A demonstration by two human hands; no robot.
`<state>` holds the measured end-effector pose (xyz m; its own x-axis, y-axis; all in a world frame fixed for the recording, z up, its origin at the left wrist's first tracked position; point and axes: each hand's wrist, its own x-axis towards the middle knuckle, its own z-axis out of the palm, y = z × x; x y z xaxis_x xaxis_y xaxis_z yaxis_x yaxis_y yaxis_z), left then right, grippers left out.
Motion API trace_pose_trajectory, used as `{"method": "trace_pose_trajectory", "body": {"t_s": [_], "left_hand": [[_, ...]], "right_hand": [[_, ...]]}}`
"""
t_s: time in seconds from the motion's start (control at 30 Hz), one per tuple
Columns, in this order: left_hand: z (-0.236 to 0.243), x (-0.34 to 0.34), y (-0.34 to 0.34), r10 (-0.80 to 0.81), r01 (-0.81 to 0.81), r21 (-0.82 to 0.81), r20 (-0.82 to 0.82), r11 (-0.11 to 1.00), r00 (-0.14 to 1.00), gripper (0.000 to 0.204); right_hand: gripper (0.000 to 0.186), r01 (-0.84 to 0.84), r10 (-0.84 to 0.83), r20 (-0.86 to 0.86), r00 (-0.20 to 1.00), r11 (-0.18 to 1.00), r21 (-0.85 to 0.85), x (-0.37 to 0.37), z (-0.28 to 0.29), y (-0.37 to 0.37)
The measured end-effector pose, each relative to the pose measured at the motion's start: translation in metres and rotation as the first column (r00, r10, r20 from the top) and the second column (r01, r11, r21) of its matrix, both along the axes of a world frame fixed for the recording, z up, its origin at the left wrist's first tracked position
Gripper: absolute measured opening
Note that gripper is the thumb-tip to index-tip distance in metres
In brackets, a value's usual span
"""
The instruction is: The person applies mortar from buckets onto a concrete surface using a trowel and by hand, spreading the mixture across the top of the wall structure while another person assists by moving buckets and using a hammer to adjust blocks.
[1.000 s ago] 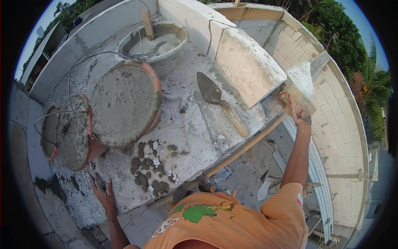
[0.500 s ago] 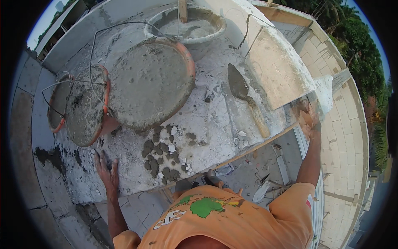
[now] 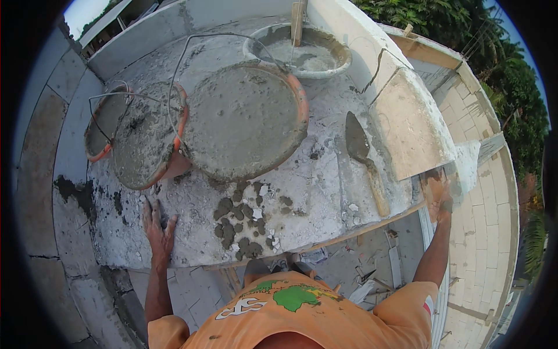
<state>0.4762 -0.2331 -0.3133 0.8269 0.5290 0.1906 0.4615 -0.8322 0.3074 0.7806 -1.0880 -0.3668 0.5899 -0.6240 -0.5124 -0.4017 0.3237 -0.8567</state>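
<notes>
the left grip (image 3: 158, 232) spreads wide, palm down, on the chalky, crumb-strewn surface (image 3: 314, 189); the right grip (image 3: 437, 195), blurred, seems to touch a smooth pale block (image 3: 410, 125), its opening unclear. between lie a leaf-bladed trowel (image 3: 368, 162) and round bucket (image 3: 301, 104) of lumpy mortar (image 3: 244, 119).

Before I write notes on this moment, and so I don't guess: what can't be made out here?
All in the head view:
Right hand: blurred, so its grip can't be told.
Left hand: its back hides the palm.
Big bucket: the grey mix hides its bottom.
Orange shirt: cut off by the lower edge.
Scraps on the floor below: many too small to name.
</notes>
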Motion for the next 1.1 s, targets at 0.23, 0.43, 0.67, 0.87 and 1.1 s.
{"method": "trace_pose_trajectory", "body": {"t_s": [0.23,0.43,0.67,0.87,1.1], "left_hand": [[0.007,-0.007,-0.003,0.060,-0.060,-0.012,-0.002,0.998,0.998,0.076],[0.007,0.000,-0.002,0.036,-0.034,0.048,-0.045,0.998,0.998,0.080],[0.009,-0.002,-0.001,0.069,-0.070,-0.017,-0.048,0.997,0.996,0.086],[0.011,-0.001,0.005,0.171,-0.147,-0.201,0.110,0.969,0.979,0.103],[0.025,0.072,-0.009,0.188,0.203,-0.487,0.639,0.850,0.746,0.122]], "right_hand": [[0.087,-0.180,-0.054,-0.304,0.951,0.703,-0.688,-0.011,0.065,0.046],[0.060,0.363,0.234,0.434,0.870,0.291,-0.885,-0.044,0.241,0.220],[0.038,0.054,0.937,0.190,0.294,0.182,-0.982,-0.014,0.288,0.422],[0.040,0.257,0.991,0.087,-0.101,0.110,-0.960,-0.042,0.326,0.547],[0.046,0.199,0.939,-0.070,-0.337,-0.002,-0.980,-0.069,0.356,0.679]]}}
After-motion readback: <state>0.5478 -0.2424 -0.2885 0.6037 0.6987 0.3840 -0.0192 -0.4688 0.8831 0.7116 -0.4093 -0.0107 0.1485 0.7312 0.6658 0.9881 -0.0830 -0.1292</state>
